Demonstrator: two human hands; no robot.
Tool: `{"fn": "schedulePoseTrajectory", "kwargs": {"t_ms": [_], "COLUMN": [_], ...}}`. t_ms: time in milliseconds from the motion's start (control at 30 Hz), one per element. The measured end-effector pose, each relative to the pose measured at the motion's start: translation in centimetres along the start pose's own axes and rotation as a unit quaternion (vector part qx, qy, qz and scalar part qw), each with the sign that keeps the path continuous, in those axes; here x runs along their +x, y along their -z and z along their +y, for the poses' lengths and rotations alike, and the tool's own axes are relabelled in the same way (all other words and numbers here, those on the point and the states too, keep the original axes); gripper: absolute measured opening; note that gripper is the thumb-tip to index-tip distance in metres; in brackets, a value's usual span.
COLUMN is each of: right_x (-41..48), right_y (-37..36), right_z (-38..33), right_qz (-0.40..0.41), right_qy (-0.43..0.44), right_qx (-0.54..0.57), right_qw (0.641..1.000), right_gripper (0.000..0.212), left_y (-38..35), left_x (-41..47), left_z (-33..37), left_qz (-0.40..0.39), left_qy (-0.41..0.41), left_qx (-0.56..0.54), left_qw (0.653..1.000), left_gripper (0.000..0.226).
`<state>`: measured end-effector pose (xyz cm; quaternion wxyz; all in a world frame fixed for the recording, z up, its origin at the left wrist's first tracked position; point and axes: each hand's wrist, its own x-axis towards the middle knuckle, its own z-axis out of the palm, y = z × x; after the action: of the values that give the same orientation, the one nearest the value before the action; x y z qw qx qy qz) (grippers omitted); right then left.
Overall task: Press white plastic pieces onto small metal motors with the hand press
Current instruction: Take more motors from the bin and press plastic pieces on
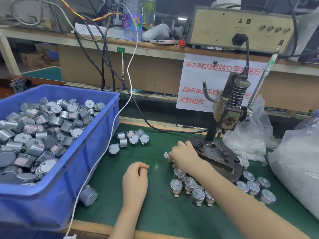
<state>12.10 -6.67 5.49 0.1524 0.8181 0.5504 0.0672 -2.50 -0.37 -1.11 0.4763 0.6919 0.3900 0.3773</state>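
On the green table (155,214), the left hand (136,178) pinches what looks like a white plastic piece (148,166). The right hand (183,157) reaches loose white pieces (166,155) beside the hand press (222,118); whether its grip holds any cannot be told. Motors (189,185) stand between press and front edge.

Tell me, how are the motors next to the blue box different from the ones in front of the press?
The bin-side motors lie tipped over beside the blue bin, showing plain flat faces; the front motors stand upright before the press. The front motors carry a white piece on top; the bin-side motors show none. Both are small round silver cans.
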Motion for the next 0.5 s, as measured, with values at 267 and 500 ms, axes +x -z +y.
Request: {"fn": "schedulePoseTrajectory", "kwargs": {"t_ms": [267, 500], "right_x": [0.61, 0.03], "right_y": [0.21, 0.32], "right_z": [0.31, -0.07], "right_qz": [-0.038, -0.019], "right_qy": [0.011, -0.015], "right_qx": [0.001, 0.177], "right_qw": [0.999, 0.984], "right_gripper": [0.018, 0.004], "left_y": [0.06, 0.15], "left_x": [-0.1, -0.2], "left_z": [0.11, 0.23], "left_qz": [-0.004, -0.006], "left_qy": [0.007, 0.004], "left_qx": [-0.001, -0.009], "left_qw": [1.0, 1.0], "left_gripper": [0.03, 0.031]}}
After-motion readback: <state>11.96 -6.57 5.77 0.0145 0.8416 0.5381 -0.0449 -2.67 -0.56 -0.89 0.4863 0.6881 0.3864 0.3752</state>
